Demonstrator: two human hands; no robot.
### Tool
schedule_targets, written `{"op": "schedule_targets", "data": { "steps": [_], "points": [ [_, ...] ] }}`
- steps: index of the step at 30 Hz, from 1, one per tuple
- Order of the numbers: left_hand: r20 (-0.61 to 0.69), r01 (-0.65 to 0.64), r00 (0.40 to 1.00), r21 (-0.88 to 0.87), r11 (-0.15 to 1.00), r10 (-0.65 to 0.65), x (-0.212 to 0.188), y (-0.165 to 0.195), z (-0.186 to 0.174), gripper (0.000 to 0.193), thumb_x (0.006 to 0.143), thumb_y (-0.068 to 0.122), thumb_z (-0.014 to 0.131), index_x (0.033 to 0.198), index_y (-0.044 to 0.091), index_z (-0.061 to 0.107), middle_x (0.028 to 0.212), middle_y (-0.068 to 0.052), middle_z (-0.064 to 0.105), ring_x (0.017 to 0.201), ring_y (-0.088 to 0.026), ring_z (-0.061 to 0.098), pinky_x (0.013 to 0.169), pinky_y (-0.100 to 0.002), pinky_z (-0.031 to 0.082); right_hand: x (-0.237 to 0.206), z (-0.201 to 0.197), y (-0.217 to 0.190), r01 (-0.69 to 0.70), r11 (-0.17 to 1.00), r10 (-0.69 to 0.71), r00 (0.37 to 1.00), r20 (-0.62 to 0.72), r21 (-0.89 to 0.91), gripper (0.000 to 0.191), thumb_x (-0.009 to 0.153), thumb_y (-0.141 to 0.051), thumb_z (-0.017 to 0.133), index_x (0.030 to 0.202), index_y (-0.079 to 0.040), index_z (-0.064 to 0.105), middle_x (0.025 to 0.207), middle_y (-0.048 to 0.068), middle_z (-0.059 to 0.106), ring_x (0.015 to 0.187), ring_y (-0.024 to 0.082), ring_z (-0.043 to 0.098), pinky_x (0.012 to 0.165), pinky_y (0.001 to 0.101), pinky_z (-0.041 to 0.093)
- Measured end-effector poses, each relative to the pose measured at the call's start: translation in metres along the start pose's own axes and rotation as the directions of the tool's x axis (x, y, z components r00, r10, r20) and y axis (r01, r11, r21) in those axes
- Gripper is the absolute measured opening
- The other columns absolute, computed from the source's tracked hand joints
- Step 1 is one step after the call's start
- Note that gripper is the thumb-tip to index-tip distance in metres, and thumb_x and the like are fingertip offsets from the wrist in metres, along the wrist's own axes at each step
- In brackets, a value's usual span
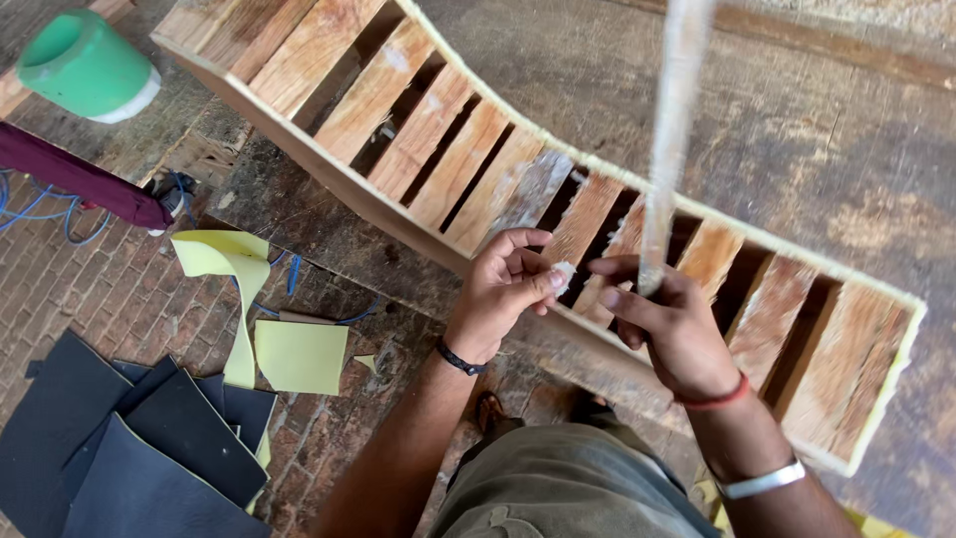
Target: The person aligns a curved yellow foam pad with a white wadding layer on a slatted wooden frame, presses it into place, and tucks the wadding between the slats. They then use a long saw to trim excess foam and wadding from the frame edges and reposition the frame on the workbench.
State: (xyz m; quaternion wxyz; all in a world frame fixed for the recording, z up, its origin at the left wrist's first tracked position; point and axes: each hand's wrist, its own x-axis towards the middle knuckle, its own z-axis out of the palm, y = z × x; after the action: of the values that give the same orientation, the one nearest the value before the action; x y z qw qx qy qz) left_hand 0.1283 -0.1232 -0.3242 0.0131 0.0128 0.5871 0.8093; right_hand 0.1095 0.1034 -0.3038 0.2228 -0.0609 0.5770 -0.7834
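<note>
— Head view first: what are the hands doing?

— The right hand point(672, 324) is clamped around the lower end of a long pale strip point(669, 130), which rises away from it towards the camera, blurred. The left hand point(508, 284) sits just beside it, fingertips pinched on a small whitish wad point(564, 275). The two hands are close together but not touching.

— And what lies under them?

— A curved slatted wooden frame point(438, 139) on the worktop point(797, 130). It runs from far beyond the left hand to past the right wrist. Dark gaps show between the slats, and a pale yellow edging runs along its rim. One slat beyond the left hand looks smeared grey-white.

— Any open room around?

— Beyond the frame the worktop surface is bare and rough. Left of the left hand, down on the brick floor point(129, 299), lie yellow sheets point(299, 354), black sheets point(149, 438) and blue cable point(40, 214). A green cup point(85, 65) stands well apart, far left.
</note>
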Motion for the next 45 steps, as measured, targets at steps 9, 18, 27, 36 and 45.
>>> {"op": "schedule_targets", "data": {
  "steps": [9,18,27,36,45],
  "points": [
    [0.307,0.032,0.952,-0.051,0.998,-0.015,-0.079,-0.006,-0.071,0.028,0.099,0.006,0.073,0.125,0.002,0.064,0.096,-0.011,0.074,0.08,-0.012,0.07,0.066,-0.026,0.06,-0.021,0.084,0.041,-0.063,0.997,0.058,0.99,-0.128,-0.034,0.012,0.092,-0.009,0.072,0.097,0.001,0.075,0.065,0.002,0.065,0.045,0.008,0.048,0.041,0.0234,0.038],
    [0.199,-0.196,0.96,-0.021,0.98,0.196,-0.104,-0.028,-0.072,0.027,0.096,0.01,0.073,0.123,0.009,0.07,0.106,-0.009,0.076,0.09,-0.013,0.074,0.077,-0.028,0.066,-0.05,0.12,0.072,-0.135,0.981,0.163,0.963,-0.213,0.142,0.01,0.091,-0.009,0.074,0.095,0.0,0.072,0.07,0.006,0.067,0.045,0.009,0.048,0.04,0.0247,0.04],
    [0.041,-0.063,0.997,-0.161,0.985,0.07,-0.098,-0.032,-0.084,0.007,0.097,0.0,0.073,0.103,0.003,0.075,0.089,-0.011,0.075,0.077,-0.015,0.071,0.07,-0.031,0.062,-0.055,0.126,0.069,-0.135,0.989,0.141,0.981,-0.13,0.055,0.023,0.09,-0.012,0.068,0.108,-0.001,0.075,0.089,0.009,0.079,0.044,0.008,0.049,0.04,0.0227,0.041],
    [-0.027,-0.008,1.0,0.12,0.993,0.012,-0.069,-0.039,-0.093,0.019,0.099,-0.003,0.059,0.114,0.004,0.067,0.091,-0.011,0.077,0.079,-0.017,0.075,0.067,-0.031,0.065,-0.026,0.105,0.05,-0.105,0.994,0.091,0.962,-0.259,-0.041,0.033,0.092,-0.012,0.067,0.121,0.002,0.06,0.073,0.002,0.056,0.06,0.013,0.054,0.053,0.0274,0.043],
    [-0.108,0.041,0.985,0.903,0.428,0.135,-0.056,-0.04,-0.141,0.047,0.084,-0.004,0.064,0.13,0.006,0.063,0.108,-0.013,0.075,0.086,-0.022,0.076,0.066,-0.033,0.064,0.004,0.067,0.045,-0.075,0.994,0.097,0.947,-0.306,0.084,0.043,0.094,-0.008,0.059,0.135,0.003,0.06,0.078,-0.002,0.053,0.061,0.008,0.045,0.054,0.0253,0.039]
  ]
}}
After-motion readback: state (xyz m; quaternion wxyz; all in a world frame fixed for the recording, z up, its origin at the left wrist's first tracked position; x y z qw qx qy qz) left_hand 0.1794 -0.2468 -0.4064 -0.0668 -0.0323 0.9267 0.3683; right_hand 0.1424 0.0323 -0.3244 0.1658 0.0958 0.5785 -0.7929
